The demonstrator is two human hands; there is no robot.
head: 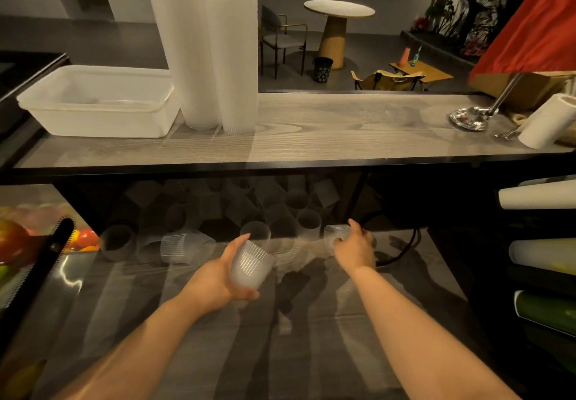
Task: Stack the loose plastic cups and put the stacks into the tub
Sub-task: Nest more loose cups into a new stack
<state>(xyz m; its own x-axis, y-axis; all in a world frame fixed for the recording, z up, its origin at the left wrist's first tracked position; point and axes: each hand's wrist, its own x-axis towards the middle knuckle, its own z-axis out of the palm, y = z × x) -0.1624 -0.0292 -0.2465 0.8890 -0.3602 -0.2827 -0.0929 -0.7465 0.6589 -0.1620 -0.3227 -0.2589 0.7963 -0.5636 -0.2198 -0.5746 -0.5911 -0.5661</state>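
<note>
My left hand (218, 278) holds a ribbed clear plastic cup (249, 268), tilted, over the lower counter. To its right, my right hand (353, 248) grips another clear cup (335, 233) lying at the edge of a pile. Several loose cups (237, 209) lie jumbled in the dark space under the upper shelf. One cup (184, 247) lies on its side left of my left hand. The white plastic tub (96, 125) stands on the upper wooden shelf at the left. Two tall cup stacks (212, 57) stand beside the tub.
On the upper shelf's right end are a paper towel roll (548, 120) and a shiny metal stand base (469, 117). Fruit (84, 237) lies at the left behind a black bar (40, 272). Rolled sheets (539, 195) stick out on the right.
</note>
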